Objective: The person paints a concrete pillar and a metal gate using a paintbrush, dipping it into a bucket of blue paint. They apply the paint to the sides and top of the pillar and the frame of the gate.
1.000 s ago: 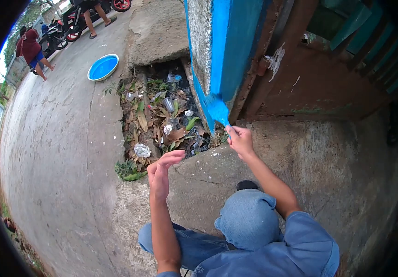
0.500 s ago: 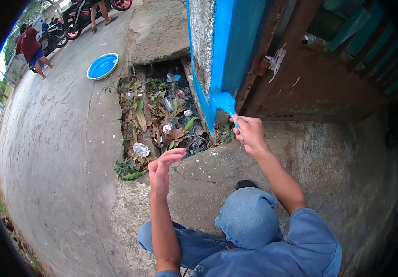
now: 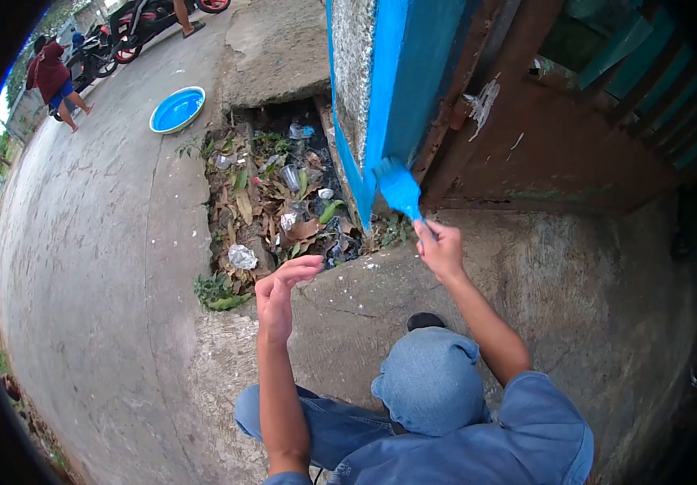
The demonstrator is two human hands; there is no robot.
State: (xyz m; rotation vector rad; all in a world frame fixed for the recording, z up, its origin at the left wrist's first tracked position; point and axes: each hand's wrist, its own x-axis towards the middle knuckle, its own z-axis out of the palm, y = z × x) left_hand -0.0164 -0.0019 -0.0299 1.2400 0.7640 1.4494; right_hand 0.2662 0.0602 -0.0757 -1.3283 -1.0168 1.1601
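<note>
My right hand (image 3: 439, 249) is closed round the handle of a paintbrush (image 3: 399, 187) covered in blue paint. The bristles touch the lower part of a blue pillar (image 3: 403, 89), close to its front corner. My left hand (image 3: 282, 297) is raised over the near edge of a littered gutter, holding nothing, its fingers stretched toward the right. A shallow basin (image 3: 178, 110) with a white rim and blue inside stands on the pavement at the upper left.
An open gutter (image 3: 272, 194) holds leaves, foil and plastic cups. Right of the pillar stands a brown metal gate (image 3: 542, 153). Parked motorbikes (image 3: 140, 26), a person (image 3: 51, 77) in a dark red top and another person's leg (image 3: 182, 16) appear at the upper left.
The brush has tilted and its bristles lie slightly more to the left, with more handle showing below. The person in dark red has shifted slightly. My left hand has barely moved.
</note>
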